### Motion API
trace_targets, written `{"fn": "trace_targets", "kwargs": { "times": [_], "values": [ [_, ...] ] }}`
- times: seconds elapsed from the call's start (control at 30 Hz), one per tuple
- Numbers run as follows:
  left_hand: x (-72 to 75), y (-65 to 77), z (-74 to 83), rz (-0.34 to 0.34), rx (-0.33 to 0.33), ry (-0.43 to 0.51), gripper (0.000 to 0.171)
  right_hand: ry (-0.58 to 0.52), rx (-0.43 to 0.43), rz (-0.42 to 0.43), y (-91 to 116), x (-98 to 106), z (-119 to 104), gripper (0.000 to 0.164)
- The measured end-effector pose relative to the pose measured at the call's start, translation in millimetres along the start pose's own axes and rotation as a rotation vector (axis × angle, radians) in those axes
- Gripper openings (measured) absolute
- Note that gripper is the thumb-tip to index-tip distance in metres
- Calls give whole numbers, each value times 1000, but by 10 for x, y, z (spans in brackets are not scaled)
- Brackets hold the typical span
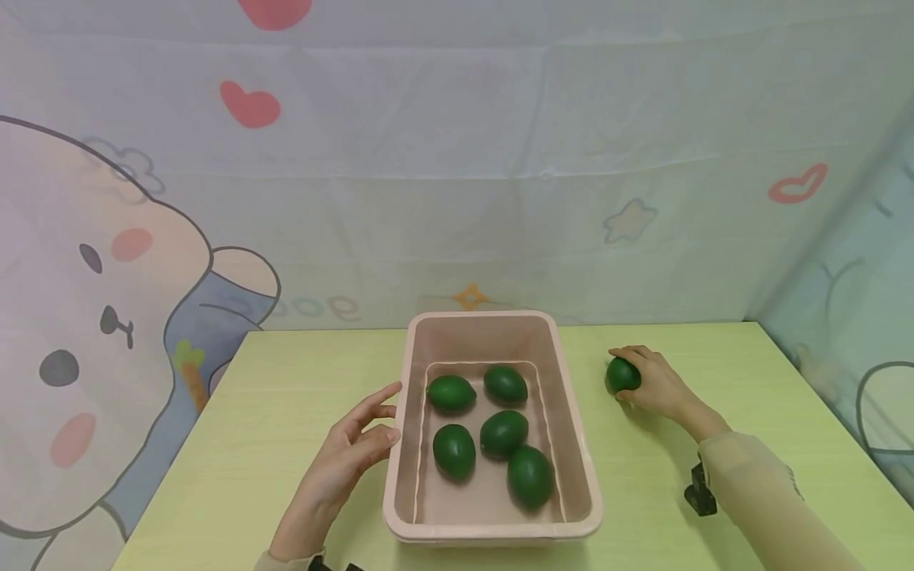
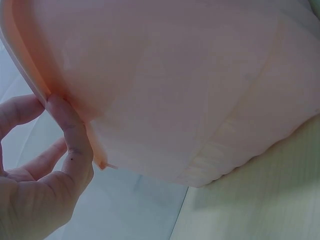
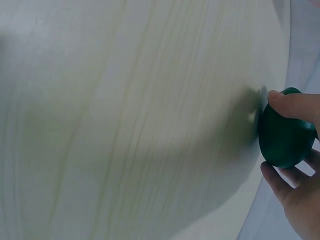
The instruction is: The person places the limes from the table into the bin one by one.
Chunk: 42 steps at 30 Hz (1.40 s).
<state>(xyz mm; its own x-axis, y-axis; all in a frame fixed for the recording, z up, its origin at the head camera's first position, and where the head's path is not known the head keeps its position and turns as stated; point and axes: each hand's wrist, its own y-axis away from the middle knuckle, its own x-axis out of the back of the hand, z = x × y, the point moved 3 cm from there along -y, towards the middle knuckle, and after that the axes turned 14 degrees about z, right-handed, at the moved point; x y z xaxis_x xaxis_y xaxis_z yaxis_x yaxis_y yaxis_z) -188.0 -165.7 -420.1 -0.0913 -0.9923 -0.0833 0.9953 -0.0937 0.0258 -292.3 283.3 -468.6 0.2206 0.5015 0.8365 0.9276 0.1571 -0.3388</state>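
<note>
A pale pink plastic bin (image 1: pixel 493 530) stands on the table with several dark green limes inside, one of them a lime (image 1: pixel 451 393) at the left wall. My left hand (image 1: pixel 343 456) is at the bin's left side, its thumb and forefinger tips touching the outer edge of the rim (image 2: pixel 30 65), fingers loosely bent. To the right of the bin, my right hand (image 1: pixel 657 385) holds another lime (image 3: pixel 286 132) between its thumb and fingers, low over the table. In the head view the hand covers part of that lime.
The pale yellow-green table (image 1: pixel 300 381) ends at a printed cloth backdrop (image 1: pixel 457 159) behind it, and more cloth hangs at the sides. A small black device (image 1: pixel 700 493) shows at my right wrist.
</note>
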Motion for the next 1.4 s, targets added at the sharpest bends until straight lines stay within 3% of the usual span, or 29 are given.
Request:
{"fn": "trace_targets", "kwargs": {
  "times": [0.83, 1.4],
  "values": [
    [-3, 16, 25, -9, -20, 5, 59, 24, -19, 48, 108, 22, -55, 70],
    [-2, 11, 21, 16, 4, -4, 60, 32, -11, 56, 282, 115, -95, 70]
  ]
}}
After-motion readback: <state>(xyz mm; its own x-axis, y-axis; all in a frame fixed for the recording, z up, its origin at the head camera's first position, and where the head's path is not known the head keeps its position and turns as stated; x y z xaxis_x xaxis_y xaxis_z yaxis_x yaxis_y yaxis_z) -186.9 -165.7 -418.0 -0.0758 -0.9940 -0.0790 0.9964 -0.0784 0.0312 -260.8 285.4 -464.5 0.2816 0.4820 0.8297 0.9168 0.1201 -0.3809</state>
